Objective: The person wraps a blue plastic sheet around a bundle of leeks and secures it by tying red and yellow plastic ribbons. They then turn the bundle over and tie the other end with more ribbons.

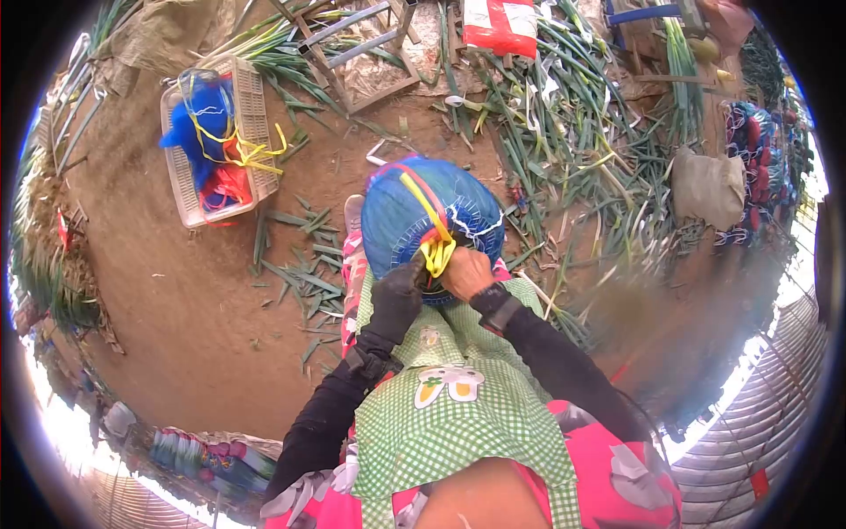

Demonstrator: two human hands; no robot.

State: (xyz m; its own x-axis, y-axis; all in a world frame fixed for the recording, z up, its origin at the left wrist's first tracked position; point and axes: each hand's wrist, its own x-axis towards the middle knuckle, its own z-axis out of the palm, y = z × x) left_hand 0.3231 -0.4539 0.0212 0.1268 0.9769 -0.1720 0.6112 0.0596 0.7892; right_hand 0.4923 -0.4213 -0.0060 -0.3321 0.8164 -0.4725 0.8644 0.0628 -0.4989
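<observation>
A bulging blue net bundle (382,212) rests against my legs, with yellow and red straps over its top and a white string at its right. My left hand (399,298), in a dark glove, is closed at the near side of the bundle, on the yellow strap (438,254). Beside it my bare right hand (467,272) has its fingers curled round the same gathered strap. The two hands nearly touch, and the fingertips are partly hidden by the strap loops.
At the upper left a plastic basket (181,189) holds blue netting and red and yellow straps. A metal-framed stool (374,42) stands at the top. Green onion stalks (564,132) lie at the right. Another person's hand (728,22) shows at the top right.
</observation>
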